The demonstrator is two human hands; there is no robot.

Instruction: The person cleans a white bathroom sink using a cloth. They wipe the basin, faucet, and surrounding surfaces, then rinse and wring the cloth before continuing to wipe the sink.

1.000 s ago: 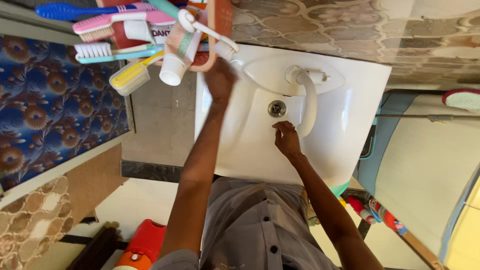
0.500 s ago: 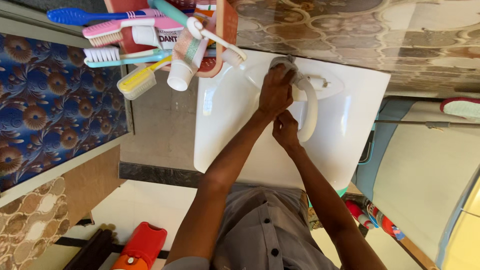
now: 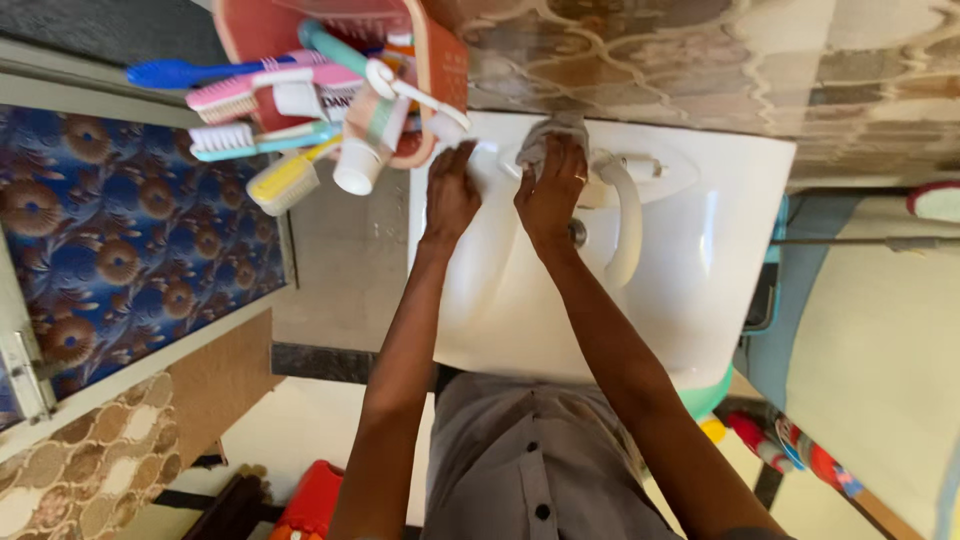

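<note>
The right hand (image 3: pixel 552 190) clenched a grey cloth (image 3: pixel 548 135) against the white sink (image 3: pixel 700 290) rim, just beside the white tap (image 3: pixel 622 215); the left hand (image 3: pixel 452 192) lay flat and released on the rim, below a pink toothbrush holder (image 3: pixel 440 60).

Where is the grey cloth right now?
The grey cloth is under the right hand, on the white sink rim beside the tap.

R hand (image 3: pixel 548 195) presses grey cloth (image 3: pixel 545 140) on white sink (image 3: pixel 700 290).
</note>
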